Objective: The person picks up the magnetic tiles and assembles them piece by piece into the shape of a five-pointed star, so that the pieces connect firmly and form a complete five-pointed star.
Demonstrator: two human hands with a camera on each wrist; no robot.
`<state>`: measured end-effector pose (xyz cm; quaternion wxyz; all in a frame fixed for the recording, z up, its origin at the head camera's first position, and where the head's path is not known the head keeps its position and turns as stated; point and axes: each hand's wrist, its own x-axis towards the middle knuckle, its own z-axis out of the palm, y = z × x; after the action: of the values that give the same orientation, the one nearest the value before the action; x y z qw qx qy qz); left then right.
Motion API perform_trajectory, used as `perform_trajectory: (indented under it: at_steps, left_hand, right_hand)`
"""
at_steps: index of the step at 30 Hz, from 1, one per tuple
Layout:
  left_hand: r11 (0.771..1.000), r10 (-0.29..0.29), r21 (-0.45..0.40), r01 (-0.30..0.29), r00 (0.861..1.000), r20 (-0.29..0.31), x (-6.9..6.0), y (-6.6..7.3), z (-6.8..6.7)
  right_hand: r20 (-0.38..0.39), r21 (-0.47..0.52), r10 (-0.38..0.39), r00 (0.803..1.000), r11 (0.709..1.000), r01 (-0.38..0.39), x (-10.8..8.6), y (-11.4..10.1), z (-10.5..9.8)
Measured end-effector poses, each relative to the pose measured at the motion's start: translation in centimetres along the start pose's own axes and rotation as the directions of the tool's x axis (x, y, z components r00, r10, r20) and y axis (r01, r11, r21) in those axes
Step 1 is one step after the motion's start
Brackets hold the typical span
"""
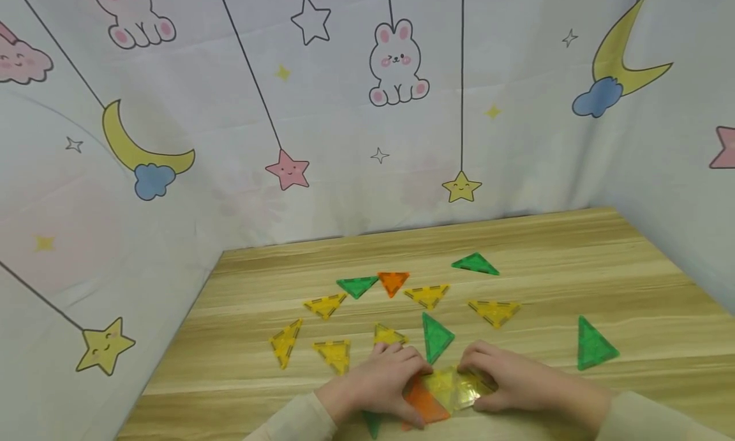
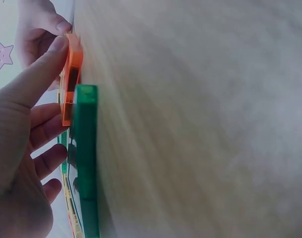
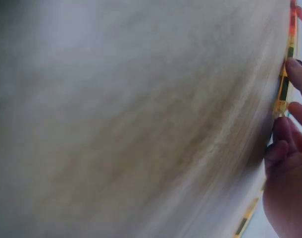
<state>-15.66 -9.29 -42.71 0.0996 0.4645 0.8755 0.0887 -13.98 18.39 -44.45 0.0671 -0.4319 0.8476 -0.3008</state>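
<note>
My left hand (image 1: 387,380) grips an orange triangular tile (image 1: 427,408) between thumb and fingers, flat at the table's near side. Against that tile's right side lies a yellow translucent tile (image 1: 440,385). Farther right, my right hand (image 1: 508,378) pinches another yellow triangular tile (image 1: 467,390), which meets the first yellow one. In the left wrist view, the left thumb presses the edge of the orange tile (image 2: 72,74), and a green tile (image 2: 86,163) stands nearer the camera. The right wrist view shows the fingers at the rim of the yellow tile (image 3: 283,89).
Several loose triangles lie beyond the hands, among them a green tile (image 1: 436,337), a yellow tile (image 1: 495,312) and a small orange tile (image 1: 393,283). One green triangle (image 1: 596,344) sits far right on the wooden table (image 1: 649,269). A patterned white curtain (image 1: 344,115) stands behind.
</note>
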Motion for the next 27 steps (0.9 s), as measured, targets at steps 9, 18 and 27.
perform_trajectory:
  at_steps: [9, 18, 27]
  left_hand:
    - [0.999, -0.007, -0.032, 0.008, 1.000, 0.027, 0.1, 0.0, -0.2]
    - [0.999, -0.012, -0.029, 0.013, 1.000, 0.028, 0.3, -0.2, 0.1]
    - [1.000, -0.013, -0.027, 0.014, 0.999, 0.039, 0.2, 0.0, -0.1]
  right_hand:
    - [-0.003, -0.023, -0.001, 1.000, 1.000, 0.001, 0.6, -0.1, 0.2]
    - [0.003, -0.025, -0.011, 1.000, 1.000, 0.011, 0.9, 0.0, 0.4]
    - [0.019, -0.009, -0.041, 0.999, 0.999, 0.041, 1.3, 0.0, 0.2]
